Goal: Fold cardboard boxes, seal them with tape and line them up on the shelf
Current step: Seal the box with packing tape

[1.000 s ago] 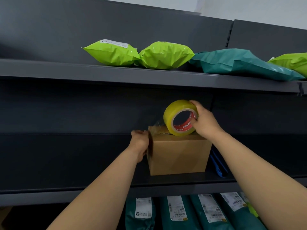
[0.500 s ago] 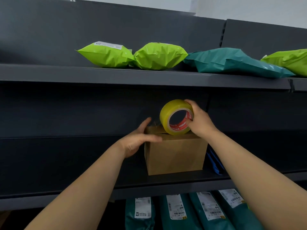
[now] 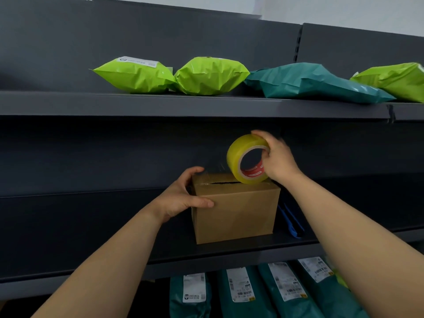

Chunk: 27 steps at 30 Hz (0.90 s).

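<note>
A small brown cardboard box (image 3: 238, 214) stands on the dark middle shelf (image 3: 229, 251). Its top flaps show a dark slit along the seam, with clear tape stretched over the left end. My left hand (image 3: 181, 198) grips the box's upper left corner, thumb on the front face and fingers over the top edge. My right hand (image 3: 276, 159) holds a yellow tape roll (image 3: 246, 165) with a red core, upright on the box's top near its right half. A clear strip runs from the roll towards the left corner.
Green and teal mailer bags (image 3: 211, 75) lie on the upper shelf (image 3: 160, 104). Teal labelled parcels (image 3: 243, 292) stand under the middle shelf. A blue tool (image 3: 290, 220) lies right of the box. To the box's left the shelf is bare.
My left hand has gone from a fist at the box's left side to an open reach, then clasped the upper left corner. The tape roll has lifted slightly and shifted right.
</note>
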Tool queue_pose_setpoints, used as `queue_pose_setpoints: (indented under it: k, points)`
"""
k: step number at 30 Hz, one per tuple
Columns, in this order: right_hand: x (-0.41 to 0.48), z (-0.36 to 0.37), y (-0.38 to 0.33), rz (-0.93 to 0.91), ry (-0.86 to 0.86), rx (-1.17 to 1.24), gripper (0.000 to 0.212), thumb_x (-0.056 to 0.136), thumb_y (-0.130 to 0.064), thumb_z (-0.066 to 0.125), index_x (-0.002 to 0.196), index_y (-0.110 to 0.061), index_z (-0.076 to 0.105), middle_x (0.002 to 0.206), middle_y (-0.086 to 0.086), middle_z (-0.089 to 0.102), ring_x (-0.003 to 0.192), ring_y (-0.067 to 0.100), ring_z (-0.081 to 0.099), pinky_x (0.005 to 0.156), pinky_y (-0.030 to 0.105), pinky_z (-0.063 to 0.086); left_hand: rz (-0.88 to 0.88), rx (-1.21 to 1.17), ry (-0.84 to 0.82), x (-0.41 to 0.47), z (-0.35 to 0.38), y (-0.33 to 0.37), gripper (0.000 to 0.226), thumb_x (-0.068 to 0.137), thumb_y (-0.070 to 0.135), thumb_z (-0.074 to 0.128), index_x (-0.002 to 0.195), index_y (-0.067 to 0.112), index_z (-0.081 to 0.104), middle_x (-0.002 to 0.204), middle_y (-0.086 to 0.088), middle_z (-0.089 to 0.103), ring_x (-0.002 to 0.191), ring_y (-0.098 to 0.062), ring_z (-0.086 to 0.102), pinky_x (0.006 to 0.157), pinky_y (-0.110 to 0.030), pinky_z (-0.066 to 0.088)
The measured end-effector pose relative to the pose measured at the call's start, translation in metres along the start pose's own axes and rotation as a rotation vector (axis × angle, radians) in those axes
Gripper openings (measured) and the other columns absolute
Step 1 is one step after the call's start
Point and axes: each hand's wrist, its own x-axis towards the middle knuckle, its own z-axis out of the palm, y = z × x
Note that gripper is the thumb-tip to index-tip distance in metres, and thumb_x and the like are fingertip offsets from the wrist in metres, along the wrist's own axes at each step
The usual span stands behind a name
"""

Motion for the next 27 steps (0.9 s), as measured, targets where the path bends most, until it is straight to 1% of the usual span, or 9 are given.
queue_pose_setpoints:
  k: [3, 8, 12, 15, 18, 21, 22, 24, 27]
  points:
    - [0.003, -0.009, 0.003, -0.028, -0.002, -0.049, 0.06, 0.098, 0.002, 0.035, 0.139, -0.04, 0.044, 0.141, 0.012, 0.035, 0.126, 0.03, 0.041, 0.093, 0.026, 0.037, 0.009, -0.007, -0.001, -0.001, -0.004, -0.003, 0.091, 0.064, 0.014, 0.088, 0.138, 0.039, 0.041, 0.135, 0.01, 0.047, 0.119, -0.006, 0.049, 0.088, -0.018, 0.047]
    - [0.009, -0.018, 0.012, -0.065, -0.024, -0.149, 0.063, 0.096, 0.004, 0.036, 0.139, -0.041, 0.045, 0.151, 0.016, 0.027, 0.136, 0.035, 0.032, 0.107, 0.038, 0.036, 0.022, 0.0, -0.003, -0.004, -0.005, -0.002, 0.086, 0.062, 0.015, 0.088, 0.133, 0.037, 0.045, 0.133, 0.01, 0.049, 0.119, -0.006, 0.05, 0.088, -0.019, 0.047]
    - [0.016, -0.031, 0.025, -0.133, -0.058, -0.248, 0.066, 0.093, 0.007, 0.036, 0.136, -0.041, 0.048, 0.144, 0.013, 0.034, 0.129, 0.035, 0.038, 0.106, 0.042, 0.039, 0.023, 0.009, -0.007, -0.008, -0.007, -0.002, 0.086, 0.057, 0.02, 0.088, 0.131, 0.036, 0.048, 0.132, 0.009, 0.051, 0.119, -0.006, 0.05, 0.092, -0.021, 0.047]
    - [0.019, -0.039, 0.033, -0.165, -0.111, -0.29, 0.067, 0.092, 0.006, 0.036, 0.136, -0.042, 0.048, 0.137, 0.013, 0.038, 0.123, 0.034, 0.04, 0.104, 0.046, 0.04, 0.029, 0.017, -0.007, -0.01, -0.009, -0.002, 0.082, 0.06, 0.016, 0.088, 0.129, 0.036, 0.049, 0.132, 0.008, 0.05, 0.119, -0.005, 0.049, 0.09, -0.02, 0.047]
    - [0.021, -0.045, 0.036, -0.182, -0.17, -0.331, 0.067, 0.092, 0.005, 0.036, 0.138, -0.042, 0.044, 0.137, 0.014, 0.038, 0.123, 0.035, 0.04, 0.102, 0.042, 0.04, 0.048, 0.033, -0.003, -0.009, -0.009, -0.001, 0.079, 0.064, 0.012, 0.087, 0.129, 0.035, 0.049, 0.131, 0.01, 0.05, 0.118, -0.002, 0.048, 0.086, -0.016, 0.046]
    - [0.023, -0.053, 0.041, -0.195, -0.191, -0.376, 0.065, 0.092, 0.006, 0.038, 0.14, -0.037, 0.044, 0.139, 0.016, 0.038, 0.123, 0.036, 0.041, 0.098, 0.038, 0.038, 0.051, 0.057, -0.009, -0.009, -0.011, 0.003, 0.078, 0.066, 0.011, 0.086, 0.13, 0.035, 0.047, 0.13, 0.013, 0.049, 0.116, 0.001, 0.047, 0.082, -0.012, 0.046]
    - [0.023, -0.057, 0.047, -0.191, -0.186, -0.4, 0.066, 0.09, 0.007, 0.038, 0.14, -0.035, 0.045, 0.138, 0.016, 0.039, 0.122, 0.036, 0.041, 0.098, 0.037, 0.038, 0.041, 0.058, -0.013, -0.011, -0.014, 0.003, 0.08, 0.064, 0.014, 0.088, 0.13, 0.036, 0.047, 0.13, 0.012, 0.049, 0.117, -0.001, 0.048, 0.084, -0.014, 0.047]
    - [0.019, -0.067, 0.064, -0.176, -0.181, -0.46, 0.069, 0.087, 0.012, 0.038, 0.138, -0.032, 0.049, 0.133, 0.015, 0.041, 0.119, 0.036, 0.044, 0.096, 0.034, 0.039, 0.022, 0.06, -0.004, -0.016, -0.025, -0.002, 0.086, 0.055, 0.027, 0.092, 0.128, 0.04, 0.048, 0.132, 0.01, 0.05, 0.121, -0.008, 0.049, 0.095, -0.026, 0.049]
    - [0.006, -0.068, 0.088, -0.16, -0.182, -0.505, 0.072, 0.085, 0.017, 0.038, 0.136, -0.032, 0.053, 0.127, 0.009, 0.044, 0.116, 0.034, 0.043, 0.098, 0.038, 0.04, 0.018, 0.075, 0.006, -0.023, -0.037, -0.008, 0.092, 0.044, 0.04, 0.092, 0.125, 0.044, 0.05, 0.134, 0.01, 0.05, 0.124, -0.01, 0.048, 0.103, -0.037, 0.047]
